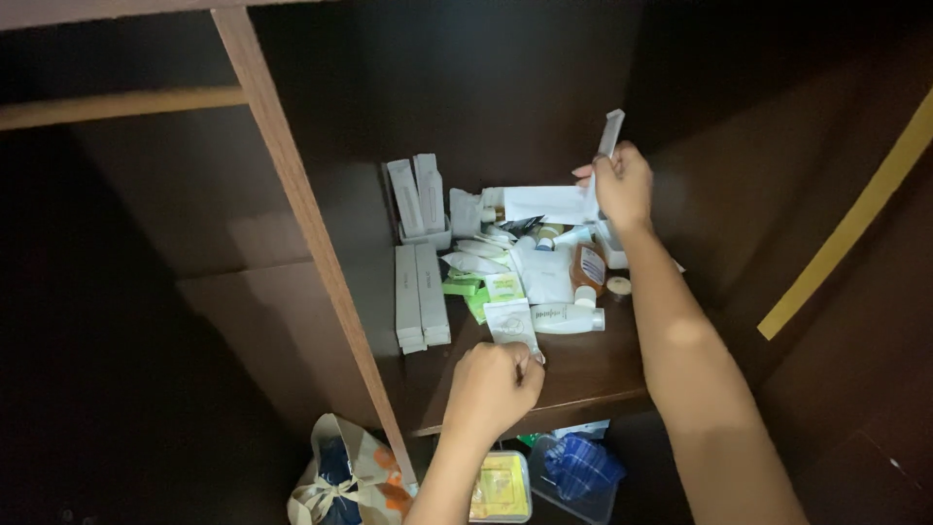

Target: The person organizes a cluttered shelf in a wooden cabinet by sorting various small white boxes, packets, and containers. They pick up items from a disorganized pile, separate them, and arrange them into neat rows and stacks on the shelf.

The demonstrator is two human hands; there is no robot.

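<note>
Lower left of the frame: a patterned bag (pixel 345 481) below the shelf (pixel 583 374). Left of centre we see two pairs of long grey boxes (pixel 420 297), one pair standing behind, one lying in front. At centre bottom, our left hand (pixel 493 384) has its fingers clamped on the lower end of a white sachet (pixel 511 323) lying on the shelf, just beside a white bottle (pixel 569 318). Upper right of centre, our right hand (pixel 622 187) has its fingers clamped on a slim white box (pixel 609 133), held upright above the clutter.
</note>
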